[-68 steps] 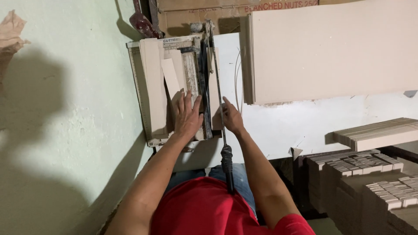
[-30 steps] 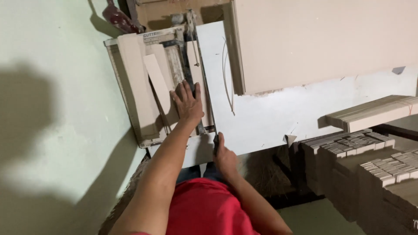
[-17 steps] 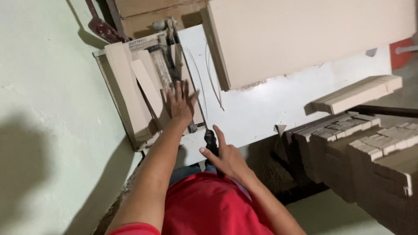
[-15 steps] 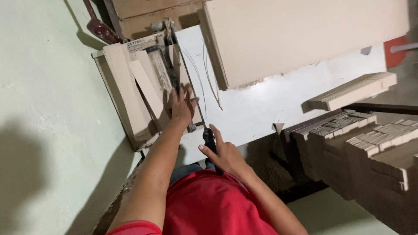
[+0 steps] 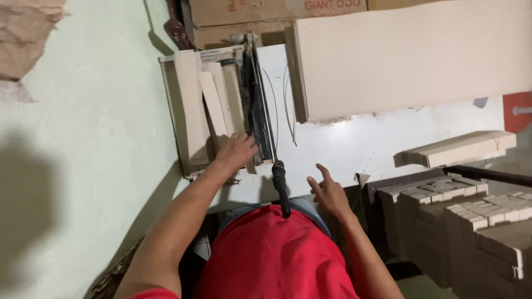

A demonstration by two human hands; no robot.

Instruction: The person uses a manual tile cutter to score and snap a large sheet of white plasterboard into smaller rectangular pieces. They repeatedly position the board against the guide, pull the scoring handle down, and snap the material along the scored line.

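Observation:
A manual tile cutter (image 5: 221,111) lies on a white table (image 5: 332,144), with pale beige tile strips (image 5: 213,105) laid along its bed. My left hand (image 5: 235,152) presses flat on the near end of the strips, beside the dark rail (image 5: 257,105). The cutter's black lever handle (image 5: 280,185) points toward my red shirt. To the right of that handle my right hand (image 5: 327,191) hovers with spread fingers, holding nothing.
A large beige tile (image 5: 410,52) lies across the far right of the table. Stacks of cut beige tile pieces (image 5: 471,210) stand at the right, with one loose piece (image 5: 457,149) on top. A pale green wall (image 5: 83,138) runs along the left. Cardboard boxes (image 5: 266,14) sit behind.
My right hand has let go of the black lever handle and moved off to its right with fingers spread. My left hand stays pressed on the strips. The view has shifted.

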